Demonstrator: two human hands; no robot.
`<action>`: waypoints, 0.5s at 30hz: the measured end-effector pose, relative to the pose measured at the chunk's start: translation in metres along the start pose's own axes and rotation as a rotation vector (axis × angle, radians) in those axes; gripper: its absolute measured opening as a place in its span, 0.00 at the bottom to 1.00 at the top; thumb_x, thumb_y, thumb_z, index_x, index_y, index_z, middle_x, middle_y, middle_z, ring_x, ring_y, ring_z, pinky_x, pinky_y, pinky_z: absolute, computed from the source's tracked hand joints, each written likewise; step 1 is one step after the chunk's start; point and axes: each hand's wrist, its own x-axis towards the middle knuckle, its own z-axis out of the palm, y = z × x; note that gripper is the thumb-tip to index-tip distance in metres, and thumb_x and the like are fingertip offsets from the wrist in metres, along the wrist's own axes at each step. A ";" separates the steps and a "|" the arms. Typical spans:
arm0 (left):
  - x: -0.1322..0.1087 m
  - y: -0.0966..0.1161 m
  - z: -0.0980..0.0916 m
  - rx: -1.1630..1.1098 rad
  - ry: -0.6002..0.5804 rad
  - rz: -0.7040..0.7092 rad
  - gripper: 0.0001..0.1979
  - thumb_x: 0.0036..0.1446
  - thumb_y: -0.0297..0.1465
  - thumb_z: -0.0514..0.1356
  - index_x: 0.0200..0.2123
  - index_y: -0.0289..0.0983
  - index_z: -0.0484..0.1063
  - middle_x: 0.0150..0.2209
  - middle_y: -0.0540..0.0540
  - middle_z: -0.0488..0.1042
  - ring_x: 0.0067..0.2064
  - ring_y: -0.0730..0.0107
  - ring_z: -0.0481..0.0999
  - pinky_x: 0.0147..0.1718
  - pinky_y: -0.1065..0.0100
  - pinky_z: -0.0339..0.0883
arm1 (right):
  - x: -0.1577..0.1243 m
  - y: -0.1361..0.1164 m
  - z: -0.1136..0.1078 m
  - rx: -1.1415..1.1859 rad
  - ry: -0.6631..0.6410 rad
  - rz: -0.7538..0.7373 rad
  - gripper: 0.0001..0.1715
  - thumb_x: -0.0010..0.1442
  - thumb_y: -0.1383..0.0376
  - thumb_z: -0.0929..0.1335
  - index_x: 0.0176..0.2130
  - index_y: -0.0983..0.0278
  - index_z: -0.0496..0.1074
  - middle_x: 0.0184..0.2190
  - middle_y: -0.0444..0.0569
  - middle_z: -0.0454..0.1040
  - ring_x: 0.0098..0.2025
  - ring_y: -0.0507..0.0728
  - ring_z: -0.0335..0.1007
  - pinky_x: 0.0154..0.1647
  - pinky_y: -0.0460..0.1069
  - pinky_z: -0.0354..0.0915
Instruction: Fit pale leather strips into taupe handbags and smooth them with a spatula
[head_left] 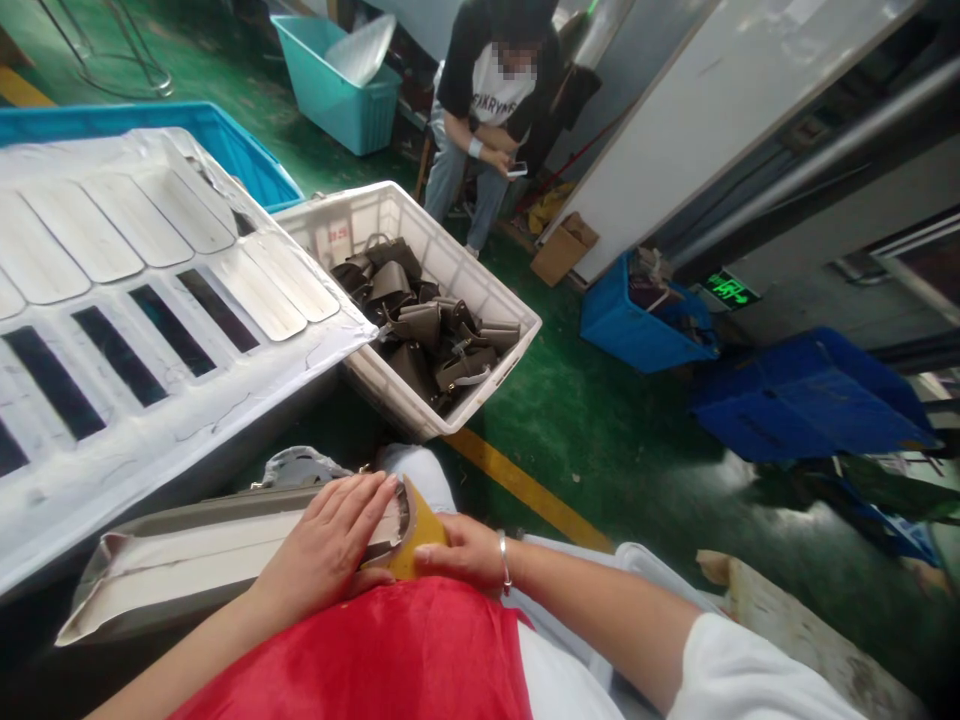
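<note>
Across my lap lies a long grey piece with a white inner face point(202, 550), its left end ragged. My left hand point(334, 535) rests flat on its right end, fingers stretched out side by side. A yellow curved piece point(422, 525) stands against that end. My right hand point(469, 552) holds it from the right, thumb in front and the other fingers mostly hidden. Behind my left hand sits a pale wrapped loop point(304, 465), partly covered. A red apron point(390, 660) is right below both hands.
A white crate point(495, 370) of small grey-brown bags point(420, 320) stands ahead. At left, a white-covered surface point(225, 390) carries pale strips point(150, 235) and dark strips point(172, 330). A seated person point(487, 110) holds a phone. Blue bins point(795, 400) stand to the right.
</note>
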 end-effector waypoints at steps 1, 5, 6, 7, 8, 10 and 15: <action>0.000 -0.001 0.000 -0.003 0.000 0.002 0.44 0.53 0.53 0.52 0.63 0.28 0.48 0.56 0.31 0.64 0.56 0.50 0.61 0.55 0.56 0.51 | 0.000 -0.002 0.001 -0.001 0.000 -0.014 0.34 0.47 0.45 0.70 0.45 0.67 0.69 0.41 0.50 0.74 0.42 0.57 0.70 0.48 0.53 0.63; 0.000 -0.004 0.001 -0.016 -0.002 0.006 0.42 0.56 0.52 0.50 0.63 0.29 0.46 0.56 0.32 0.64 0.57 0.51 0.61 0.55 0.56 0.51 | 0.001 -0.007 0.001 -0.019 -0.001 -0.034 0.32 0.49 0.46 0.69 0.45 0.66 0.70 0.40 0.49 0.74 0.43 0.57 0.70 0.49 0.53 0.62; 0.000 -0.004 0.001 -0.019 -0.001 0.007 0.41 0.57 0.51 0.49 0.63 0.29 0.46 0.56 0.32 0.64 0.57 0.51 0.61 0.55 0.56 0.51 | 0.002 -0.008 0.001 -0.023 -0.001 -0.034 0.32 0.50 0.46 0.69 0.46 0.66 0.70 0.40 0.48 0.74 0.43 0.57 0.69 0.49 0.52 0.62; 0.001 -0.005 0.001 -0.022 -0.001 0.008 0.40 0.57 0.50 0.49 0.63 0.29 0.46 0.56 0.32 0.64 0.57 0.52 0.61 0.55 0.56 0.51 | 0.003 -0.009 0.001 -0.025 -0.001 -0.032 0.31 0.50 0.46 0.69 0.46 0.65 0.70 0.40 0.48 0.74 0.43 0.57 0.69 0.49 0.52 0.63; 0.001 -0.005 0.001 -0.025 0.000 0.009 0.39 0.58 0.50 0.48 0.63 0.28 0.46 0.55 0.32 0.65 0.57 0.52 0.61 0.55 0.56 0.51 | 0.003 -0.009 0.000 -0.026 -0.001 -0.029 0.31 0.50 0.47 0.69 0.46 0.65 0.70 0.40 0.48 0.74 0.43 0.57 0.69 0.49 0.52 0.63; 0.003 -0.005 0.000 -0.030 0.009 0.013 0.38 0.59 0.49 0.48 0.63 0.28 0.47 0.55 0.31 0.65 0.56 0.52 0.61 0.55 0.56 0.51 | 0.004 -0.010 -0.001 -0.034 0.003 -0.023 0.31 0.51 0.47 0.68 0.47 0.65 0.69 0.41 0.49 0.74 0.43 0.56 0.69 0.49 0.52 0.63; 0.006 -0.004 -0.001 -0.050 0.016 -0.012 0.32 0.61 0.44 0.47 0.61 0.29 0.52 0.54 0.33 0.66 0.56 0.53 0.62 0.54 0.57 0.51 | 0.006 -0.010 -0.003 -0.078 0.020 -0.043 0.32 0.53 0.47 0.67 0.47 0.67 0.68 0.43 0.52 0.73 0.44 0.57 0.69 0.50 0.52 0.62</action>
